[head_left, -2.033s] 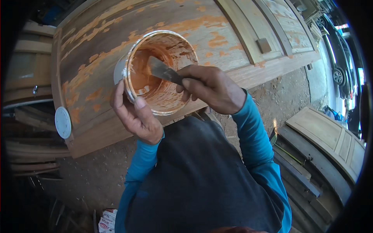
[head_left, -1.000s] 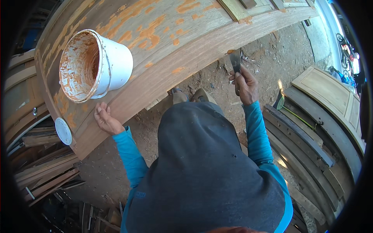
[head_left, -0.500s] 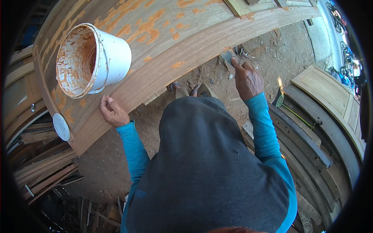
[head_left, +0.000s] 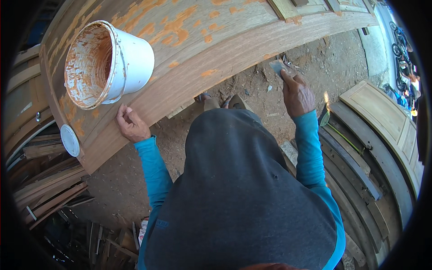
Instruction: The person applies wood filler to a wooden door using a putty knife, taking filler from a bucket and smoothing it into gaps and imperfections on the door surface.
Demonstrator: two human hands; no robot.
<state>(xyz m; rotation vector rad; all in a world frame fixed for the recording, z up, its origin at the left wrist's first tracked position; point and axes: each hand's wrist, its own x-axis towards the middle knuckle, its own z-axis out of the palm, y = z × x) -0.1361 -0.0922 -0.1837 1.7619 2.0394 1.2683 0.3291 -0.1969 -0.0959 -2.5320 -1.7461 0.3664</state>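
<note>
My right hand [head_left: 299, 95] is closed on a putty knife [head_left: 277, 67], its flat grey blade pointing up and left beside the far edge of a wooden door [head_left: 180, 96]. Orange filler lies in smears [head_left: 175, 31] across the door's face. On the door's near-left edge rests my left hand [head_left: 133, 126], fingers loosely bent, thumb apart, nothing held. Just beyond it a white bucket [head_left: 137, 60] lies tipped, its mouth facing left and its inside coated with orange filler. A round white lid [head_left: 69, 140] sits at the door's left corner.
Stacked wooden boards [head_left: 355, 153] and a pale panelled door [head_left: 382, 112] stand on the right, with a green-handled net-like thing [head_left: 325, 118] against them. Scrap wood [head_left: 49, 189] is piled on the left. My feet stand on the dirt floor [head_left: 265, 103] below the door.
My right hand with the putty knife has moved a little to the right, and its blade has drawn back from the door's edge. My left hand stays on the door's edge.
</note>
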